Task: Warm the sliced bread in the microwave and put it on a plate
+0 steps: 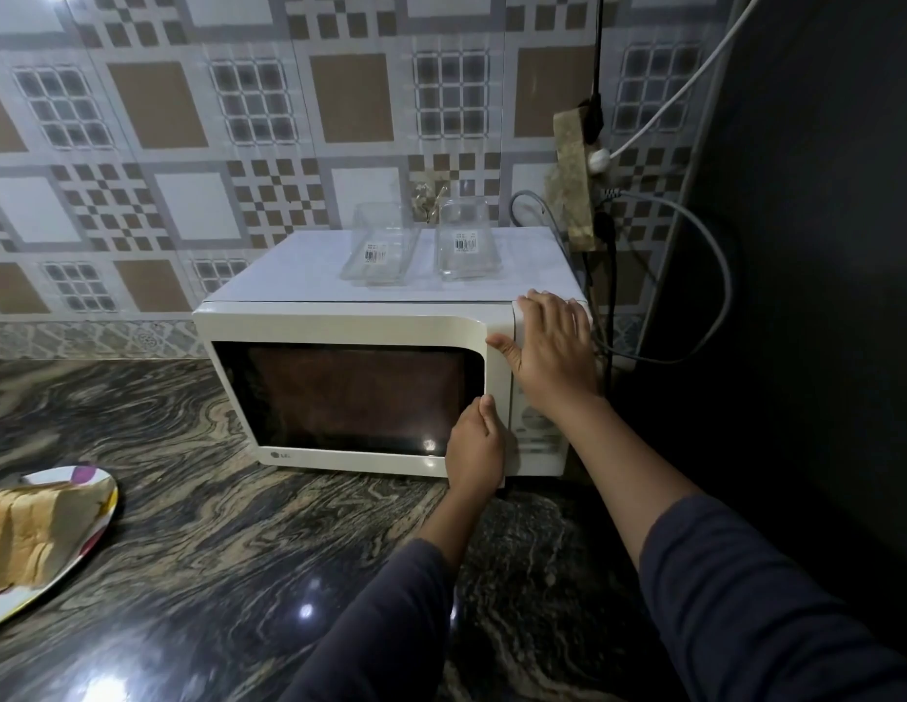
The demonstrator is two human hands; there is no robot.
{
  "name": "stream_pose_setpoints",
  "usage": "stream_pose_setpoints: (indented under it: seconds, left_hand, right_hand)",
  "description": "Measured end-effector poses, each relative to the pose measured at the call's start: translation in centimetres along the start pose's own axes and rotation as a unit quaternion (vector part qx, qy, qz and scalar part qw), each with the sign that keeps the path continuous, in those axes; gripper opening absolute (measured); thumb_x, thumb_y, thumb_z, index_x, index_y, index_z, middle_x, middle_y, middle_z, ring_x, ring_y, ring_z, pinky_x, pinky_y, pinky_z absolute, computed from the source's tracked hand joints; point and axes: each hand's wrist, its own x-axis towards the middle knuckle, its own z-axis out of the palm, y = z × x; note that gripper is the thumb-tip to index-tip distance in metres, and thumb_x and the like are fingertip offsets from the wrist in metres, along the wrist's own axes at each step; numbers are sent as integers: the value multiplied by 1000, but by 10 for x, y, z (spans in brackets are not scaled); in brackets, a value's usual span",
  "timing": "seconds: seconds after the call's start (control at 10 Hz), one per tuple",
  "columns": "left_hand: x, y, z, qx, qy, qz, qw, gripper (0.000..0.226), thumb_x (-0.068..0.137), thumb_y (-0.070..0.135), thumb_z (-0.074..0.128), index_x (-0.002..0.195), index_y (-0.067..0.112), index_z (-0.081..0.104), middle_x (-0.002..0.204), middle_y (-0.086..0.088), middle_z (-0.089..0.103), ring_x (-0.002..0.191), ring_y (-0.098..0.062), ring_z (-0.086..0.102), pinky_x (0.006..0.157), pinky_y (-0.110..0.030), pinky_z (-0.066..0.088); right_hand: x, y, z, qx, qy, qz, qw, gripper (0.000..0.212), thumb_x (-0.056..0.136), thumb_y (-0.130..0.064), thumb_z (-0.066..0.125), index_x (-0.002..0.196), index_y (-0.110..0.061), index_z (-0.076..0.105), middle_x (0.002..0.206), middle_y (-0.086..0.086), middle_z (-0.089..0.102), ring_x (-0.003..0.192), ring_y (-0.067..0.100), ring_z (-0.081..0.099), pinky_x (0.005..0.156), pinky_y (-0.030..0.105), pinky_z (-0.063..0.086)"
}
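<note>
From the head view, the white microwave (pixel 340 321) sits on the dark marbled tabletop (pixel 238 549) against the tiled far wall. Its long axis runs left to right and its shut door (pixel 360 397) faces the near side. The left hand (pixel 474 448) grips the door's lower right edge, fingers curled round it and thumb pressed on the front. The right hand (pixel 553 342) rests flat on the top right corner, fingers (pixel 547 306) straight and slightly apart. Two clear glass containers (pixel 380 250) stand on top of the oven. At the near left, well apart from the microwave, the sliced bread (pixel 26 534) lies on a patterned plate (pixel 94 539). Its row of slices runs roughly left to right and is cut off by the frame edge.
</note>
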Motion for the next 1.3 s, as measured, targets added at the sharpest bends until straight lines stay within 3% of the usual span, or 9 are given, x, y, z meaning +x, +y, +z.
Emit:
stream_pose_setpoints:
  seconds: [0.3, 0.6, 0.8, 0.9, 1.0, 1.1, 1.2, 1.3]
  left_hand:
    - [-5, 5, 1, -8, 1, -21, 1000, 44, 100, 36, 19, 86, 12, 52, 96, -11, 62, 89, -28, 56, 68, -32, 35]
    - [0, -3, 5, -10, 0, -14, 1000, 41, 100, 36, 19, 81, 14, 48, 96, -13, 61, 90, -30, 56, 68, -32, 36]
    - [12, -3, 11, -12, -3, -11, 1000, 41, 100, 38, 18, 79, 16, 46, 91, -10, 59, 82, -25, 54, 63, -30, 33]
    - [11, -3, 11, -13, 1, -15, 1000, 41, 99, 39, 18, 77, 17, 45, 88, -8, 57, 79, -24, 53, 61, -30, 31]
    - [12, -8, 10, -26, -5, -1, 1000, 41, 100, 37, 20, 81, 14, 50, 92, -11, 61, 83, -25, 55, 66, -29, 34]
    - [9, -5, 3, -23, -28, 8, 999, 43, 100, 34, 23, 87, 8, 55, 90, -11, 60, 81, -21, 52, 68, -28, 32]
    - [2, -15, -3, 21, -34, 24, 999, 38, 101, 29, 27, 91, 5, 56, 92, -10, 55, 85, -21, 48, 71, -27, 29]
    - [-17, -43, -13, 79, -50, 8, 996, 33, 100, 25, 31, 95, 5, 57, 103, -13, 59, 97, -27, 53, 77, -31, 34]
  right_hand:
    - [2, -3, -12, -5, -62, 2, 998, 105, 74, -75, -11, 124, -5, 49, 131, 14, 51, 126, 30, 43, 110, 44, 24]
    - [2, 0, -6, 0, -54, 0, 999, 93, 81, -71, 2, 119, -2, 53, 123, 16, 56, 119, 32, 50, 106, 46, 32]
    - [7, 0, 0, -28, -20, 9, 999, 71, 84, -62, 25, 106, -4, 60, 111, 12, 63, 107, 30, 58, 98, 40, 33]
    - [5, 3, 3, -28, -3, 0, 1000, 72, 85, -65, 23, 106, -5, 59, 111, 11, 62, 106, 29, 59, 98, 39, 30]
    - [2, 4, 3, -8, -34, -2, 999, 76, 85, -65, 19, 119, -5, 53, 127, 12, 55, 123, 29, 47, 111, 42, 21]
    - [-8, -1, 2, 9, -15, 4, 1000, 66, 90, -50, 23, 131, -5, 47, 139, 13, 48, 134, 31, 37, 114, 46, 16]
    - [-34, 1, 6, 72, 31, -1, 997, 55, 94, -33, 27, 140, -6, 36, 149, 12, 35, 140, 29, 25, 114, 43, 16]
    - [-77, 9, 13, 102, 13, 25, 994, 53, 96, -28, 25, 143, -5, 32, 151, 11, 29, 141, 25, 23, 115, 37, 14]
